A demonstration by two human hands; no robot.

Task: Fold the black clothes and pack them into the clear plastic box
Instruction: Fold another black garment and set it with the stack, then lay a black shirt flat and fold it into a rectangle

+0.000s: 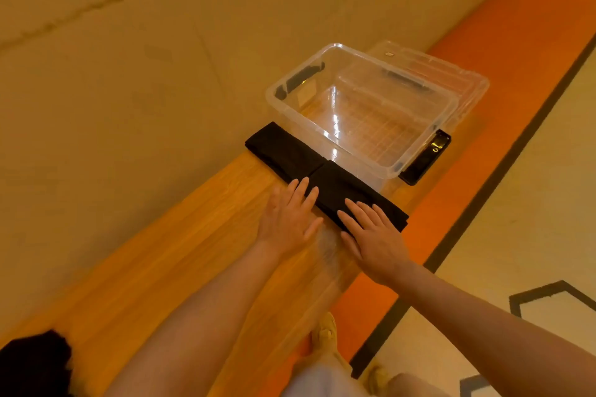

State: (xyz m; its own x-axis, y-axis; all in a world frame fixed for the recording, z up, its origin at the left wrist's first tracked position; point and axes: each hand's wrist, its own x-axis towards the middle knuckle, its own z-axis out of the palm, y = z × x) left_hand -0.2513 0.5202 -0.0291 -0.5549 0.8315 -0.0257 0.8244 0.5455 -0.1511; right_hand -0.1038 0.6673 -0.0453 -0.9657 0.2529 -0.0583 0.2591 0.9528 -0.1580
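Long narrow folded black cloth strip [322,176] lies flat across the wooden bench top [180,267], right in front of & touching the clear plastic storage box [361,113], which holds no clothes. Left hand [288,219] flat, fingers straight, tips on cloth's near edge, holding nothing. Right hand [374,235] flat too, fingers spread, pressing on cloth's right half. Clear lid [451,74] behind box. Another black fabric heap [32,361] at bench's near-left end.

No readable text anywhere, small label on the clear box lid [389,54] — too blurred to read
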